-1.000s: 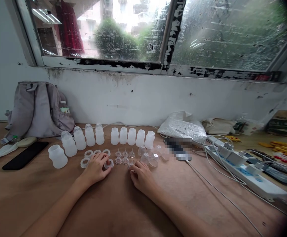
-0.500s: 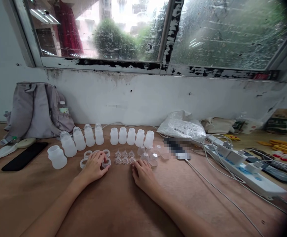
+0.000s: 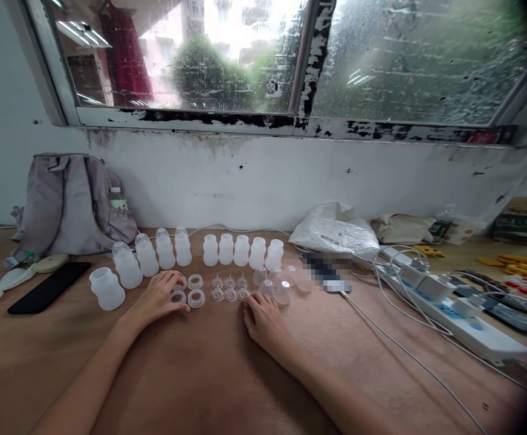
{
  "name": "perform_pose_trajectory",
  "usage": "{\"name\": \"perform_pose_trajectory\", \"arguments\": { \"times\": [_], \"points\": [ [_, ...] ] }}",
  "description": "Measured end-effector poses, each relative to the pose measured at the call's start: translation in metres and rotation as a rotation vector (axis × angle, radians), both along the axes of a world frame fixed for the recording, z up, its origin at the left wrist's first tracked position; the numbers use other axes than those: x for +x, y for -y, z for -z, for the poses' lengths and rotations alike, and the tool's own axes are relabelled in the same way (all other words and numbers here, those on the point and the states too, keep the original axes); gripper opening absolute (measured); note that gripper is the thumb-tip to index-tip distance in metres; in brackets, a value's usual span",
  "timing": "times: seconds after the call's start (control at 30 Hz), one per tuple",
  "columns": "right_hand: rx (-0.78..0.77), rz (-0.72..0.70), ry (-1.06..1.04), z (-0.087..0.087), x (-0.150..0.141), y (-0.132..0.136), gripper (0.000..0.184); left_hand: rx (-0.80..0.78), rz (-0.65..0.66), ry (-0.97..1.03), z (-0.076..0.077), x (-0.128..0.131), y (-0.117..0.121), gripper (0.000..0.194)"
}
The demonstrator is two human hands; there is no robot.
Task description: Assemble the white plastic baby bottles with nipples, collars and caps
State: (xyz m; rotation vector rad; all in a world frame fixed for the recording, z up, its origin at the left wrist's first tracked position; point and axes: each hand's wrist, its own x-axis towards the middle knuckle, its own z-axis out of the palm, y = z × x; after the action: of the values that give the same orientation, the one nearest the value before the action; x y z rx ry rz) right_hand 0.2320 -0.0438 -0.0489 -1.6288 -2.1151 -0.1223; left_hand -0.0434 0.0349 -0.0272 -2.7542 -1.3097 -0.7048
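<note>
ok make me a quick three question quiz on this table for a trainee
1. Count: how many bottles wear clear tops?
2. True or false: the left hand is at the white rings.
3. Multiple choice: which of these is nearest the right hand?
a) the backpack
b) the loose clear domes
c) the power strip

Key: 1. Four; 2. True; 3. b

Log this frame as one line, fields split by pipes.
left hand: curved over pale rings | right hand: beside clear nipples and domed caps | bottles: standing behind, some with clear tops
</note>
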Motion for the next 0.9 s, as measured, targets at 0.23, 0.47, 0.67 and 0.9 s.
{"name": "perform_pose_trajectory", "arguments": {
  "times": [0.23, 0.47, 0.67, 0.9],
  "points": [
    [0.001, 0.012, -0.004, 0.000, -0.001, 0.000, 0.015, 0.068, 0.019, 0.015, 0.011, 0.006, -0.004, 0.052],
    [-0.015, 0.029, -0.001, 0.001, -0.002, 0.000, 0.017, 0.049, 0.097, -0.045, 0.006, 0.021, 0.009, 0.040],
    [-0.009, 0.029, -0.004, 0.001, -0.002, 0.000, 0.019, 0.058, 0.101, -0.066, 0.000, 0.025, 0.016, 0.018],
    [-0.018, 0.029, -0.015, 0.000, -0.002, 0.001, 0.018, 0.139, -0.055, 0.037, 0.001, 0.024, 0.014, 0.023]
  ]
}}
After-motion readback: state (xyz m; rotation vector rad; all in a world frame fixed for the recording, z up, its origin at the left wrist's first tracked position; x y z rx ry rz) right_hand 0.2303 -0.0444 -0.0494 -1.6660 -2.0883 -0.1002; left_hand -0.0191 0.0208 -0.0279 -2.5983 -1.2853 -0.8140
